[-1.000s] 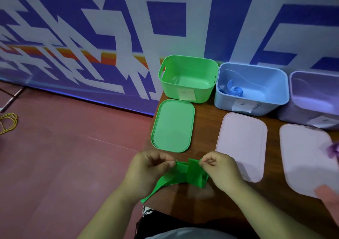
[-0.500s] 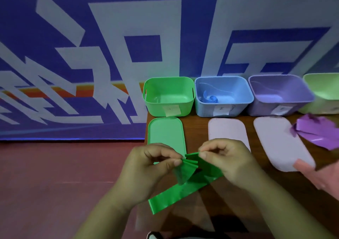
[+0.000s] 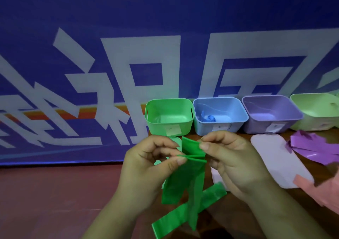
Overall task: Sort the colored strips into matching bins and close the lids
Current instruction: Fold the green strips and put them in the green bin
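Note:
Both my hands pinch a folded green strip point(image 3: 185, 185), held up in front of me with its loose ends hanging toward the table. My left hand point(image 3: 146, 167) grips its left fold, my right hand point(image 3: 231, 158) its upper right edge. Behind stand open bins in a row: green bin point(image 3: 169, 117), blue bin point(image 3: 220, 117) with a rolled blue strip point(image 3: 209, 118) inside, purple bin point(image 3: 271, 116), pale green bin point(image 3: 317, 114). The green lid point(image 3: 176, 140) is mostly hidden behind my hands.
A pale lid point(image 3: 278, 161) lies on the brown table right of my hands, another pale lid point(image 3: 217, 178) peeks below my right hand. Crumpled purple strips point(image 3: 315, 147) lie at the right. Another person's hand point(image 3: 322, 191) reaches in at the right edge. The table's left edge drops to red floor.
My hands have lifted the green strip higher and closer to the camera; more of it hangs unfolded. The view has tilted up and right, showing more bins.

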Tool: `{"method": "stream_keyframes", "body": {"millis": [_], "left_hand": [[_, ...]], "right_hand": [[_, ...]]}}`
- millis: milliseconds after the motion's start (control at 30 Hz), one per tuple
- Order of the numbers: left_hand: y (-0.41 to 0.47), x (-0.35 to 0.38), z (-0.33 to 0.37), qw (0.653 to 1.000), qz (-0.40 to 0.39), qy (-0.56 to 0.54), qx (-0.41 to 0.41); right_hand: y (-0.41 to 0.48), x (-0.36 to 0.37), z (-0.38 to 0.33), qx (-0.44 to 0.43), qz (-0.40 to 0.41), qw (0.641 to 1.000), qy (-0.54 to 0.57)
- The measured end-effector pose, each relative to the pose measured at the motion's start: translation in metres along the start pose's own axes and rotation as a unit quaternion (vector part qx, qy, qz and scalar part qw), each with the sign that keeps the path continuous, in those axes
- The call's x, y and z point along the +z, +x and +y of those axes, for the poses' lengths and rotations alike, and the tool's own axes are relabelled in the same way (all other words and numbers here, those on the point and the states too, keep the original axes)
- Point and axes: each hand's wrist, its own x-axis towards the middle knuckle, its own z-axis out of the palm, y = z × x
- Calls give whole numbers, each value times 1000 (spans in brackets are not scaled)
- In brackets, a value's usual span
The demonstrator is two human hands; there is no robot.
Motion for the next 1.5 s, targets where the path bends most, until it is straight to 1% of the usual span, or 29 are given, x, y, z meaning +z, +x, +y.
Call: {"method": "stream_keyframes", "body": {"millis": [133,267,400,533,833,1267,1400,1500], "left_hand": [[3,1,5,1000,4,-25,3],[6,2,10,998,-8,-55,3],[10,6,13,998,16,-61,17],[14,7,13,998,35,-36,36],[13,9,12,995,58,26,80],[10,8,11,992,88,33,88],[9,6,10,990,89,56,97],[10,5,9,991,83,44,92]], "right_hand": [[2,6,-5,11,-36,999,-12],[6,5,-14,18,-32,999,9],[8,3,-21,24,-47,999,-2],[4,4,-21,42,-62,997,14],[3,5,-27,32,-77,996,16],[7,2,-22,41,-106,993,28],[8,3,-20,44,-118,992,30],[9,2,-18,47,-118,991,32]]}}
